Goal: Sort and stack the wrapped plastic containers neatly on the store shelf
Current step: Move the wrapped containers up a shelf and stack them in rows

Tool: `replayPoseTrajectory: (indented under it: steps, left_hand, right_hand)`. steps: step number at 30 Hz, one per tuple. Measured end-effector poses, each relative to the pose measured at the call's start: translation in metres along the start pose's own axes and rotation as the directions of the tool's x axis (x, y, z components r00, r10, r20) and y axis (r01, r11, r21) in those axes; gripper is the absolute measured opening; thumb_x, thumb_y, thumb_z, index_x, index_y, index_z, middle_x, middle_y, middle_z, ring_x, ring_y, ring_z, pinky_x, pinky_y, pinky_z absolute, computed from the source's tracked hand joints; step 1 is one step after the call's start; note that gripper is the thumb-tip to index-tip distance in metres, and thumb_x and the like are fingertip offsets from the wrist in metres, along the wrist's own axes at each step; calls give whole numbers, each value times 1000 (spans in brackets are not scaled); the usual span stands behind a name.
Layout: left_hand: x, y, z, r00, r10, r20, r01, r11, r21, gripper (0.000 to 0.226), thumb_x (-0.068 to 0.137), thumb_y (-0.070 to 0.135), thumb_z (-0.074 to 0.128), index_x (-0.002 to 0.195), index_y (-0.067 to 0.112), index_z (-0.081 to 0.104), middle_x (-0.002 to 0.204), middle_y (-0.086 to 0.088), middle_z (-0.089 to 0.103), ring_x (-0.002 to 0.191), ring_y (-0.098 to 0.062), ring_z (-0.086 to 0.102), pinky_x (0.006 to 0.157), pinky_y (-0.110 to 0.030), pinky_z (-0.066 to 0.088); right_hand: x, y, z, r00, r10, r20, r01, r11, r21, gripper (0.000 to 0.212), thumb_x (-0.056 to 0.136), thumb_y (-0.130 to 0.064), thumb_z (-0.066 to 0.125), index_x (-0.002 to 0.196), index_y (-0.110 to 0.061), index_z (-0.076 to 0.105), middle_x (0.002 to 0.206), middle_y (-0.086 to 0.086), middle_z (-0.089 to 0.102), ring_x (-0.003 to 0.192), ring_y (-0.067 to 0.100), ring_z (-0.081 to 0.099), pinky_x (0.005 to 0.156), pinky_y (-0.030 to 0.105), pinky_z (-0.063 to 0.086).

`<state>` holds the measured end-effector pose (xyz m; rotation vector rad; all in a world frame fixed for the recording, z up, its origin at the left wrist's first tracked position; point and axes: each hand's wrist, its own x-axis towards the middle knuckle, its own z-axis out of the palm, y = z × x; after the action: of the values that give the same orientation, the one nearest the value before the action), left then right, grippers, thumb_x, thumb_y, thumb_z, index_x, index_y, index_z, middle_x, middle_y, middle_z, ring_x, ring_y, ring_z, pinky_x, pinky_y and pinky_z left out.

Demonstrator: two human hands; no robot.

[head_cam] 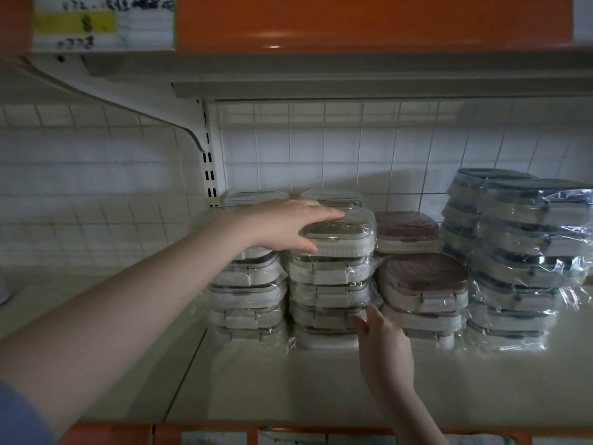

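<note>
My left hand (pixel 282 224) lay on the top container (pixel 337 232) of the middle stack (pixel 330 293), with the fingers spread over the lid and the thumb hooked on the front edge, so that grip was clamped on the top container. My right hand (pixel 382 342) reached up to the lower right corner of the same stack, and its fingertips (pixel 361 322) touched the wrap there; the fingers looked mostly straight, so that grip was apart and held nothing. Just left of my top grip stood a shorter stack (pixel 247 297) of the same pale boxes. To the right of my lower grip sat the pink-lidded stack (pixel 423 290), very close, and past that the dark-lidded stacks (pixel 519 252), well apart from both grips. All of them stood on the shelf (pixel 288 380). I thought the wrap (pixel 365 239) was slippery, so the top box could slide off if I pushed too hard. If my lower grip shoved sideways, the whole tall stack could lean and bump the shorter one beside it. Loose wrap at the corner could also catch on my fingers and drag a box out.
</note>
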<state>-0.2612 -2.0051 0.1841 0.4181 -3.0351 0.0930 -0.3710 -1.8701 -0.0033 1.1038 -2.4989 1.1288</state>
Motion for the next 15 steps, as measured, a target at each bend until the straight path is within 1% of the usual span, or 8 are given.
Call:
replayPoseTrajectory:
  steps: [2, 5, 7, 10, 13, 15]
  left_hand:
    - [1, -1, 0, 1000, 7, 1, -7, 1000, 2, 73, 91, 30, 61, 149, 39, 17, 154, 14, 22, 138, -9, 27, 110, -28, 24]
    - [1, 1, 0, 1000, -8, -5, 8, 998, 58, 83, 84, 44, 66, 149, 39, 15, 154, 11, 22, 137, -13, 29, 109, -34, 31]
    - [2, 7, 1, 1000, -17, -23, 20, 992, 126, 94, 76, 53, 70, 149, 39, 11, 156, 9, 17, 139, -15, 25, 107, -35, 32]
    - [5, 16, 6, 999, -4, -49, 13, 981, 194, 107, 71, 53, 74, 150, 39, 4, 156, 7, 15, 140, -18, 23, 106, -36, 32]
    - [10, 17, 11, 995, 27, -96, -2, 966, 258, 112, 67, 54, 76, 149, 39, 2, 154, 7, 22, 137, -19, 29, 103, -37, 38]
    - [12, 17, 14, 992, 31, -120, 3, 962, 272, 111, 68, 55, 76, 149, 39, 2, 153, 7, 24, 136, -19, 31, 98, -35, 40]
  right_hand:
    - [1, 1, 0, 1000, 3, 3, -3, 1000, -9, 20, 98, -29, 45, 95, -12, 54, 83, 5, 67, 79, 26, 63, 57, 32, 43]
    - [0, 4, -1, 1000, -11, 11, 11, 1000, -4, 21, 97, -32, 47, 97, -13, 56, 80, 6, 68, 75, 26, 64, 62, 36, 50]
    - [-3, 7, -3, 999, -38, -20, 38, 999, 17, 25, 94, -34, 52, 108, -15, 59, 80, 6, 70, 75, 28, 65, 62, 36, 52]
    - [-11, 12, -7, 995, -79, -52, 80, 997, 0, 33, 92, -33, 56, 120, -17, 60, 81, 8, 71, 75, 30, 67, 60, 34, 47]
    - [-13, 16, -13, 993, -104, -62, 103, 994, -19, 36, 91, -33, 58, 125, -20, 59, 78, 11, 71, 74, 32, 67, 56, 33, 41]
    - [-13, 17, -14, 991, -125, -48, 123, 991, -44, 36, 91, -33, 58, 125, -20, 59, 75, 10, 71, 70, 31, 67, 52, 29, 34]
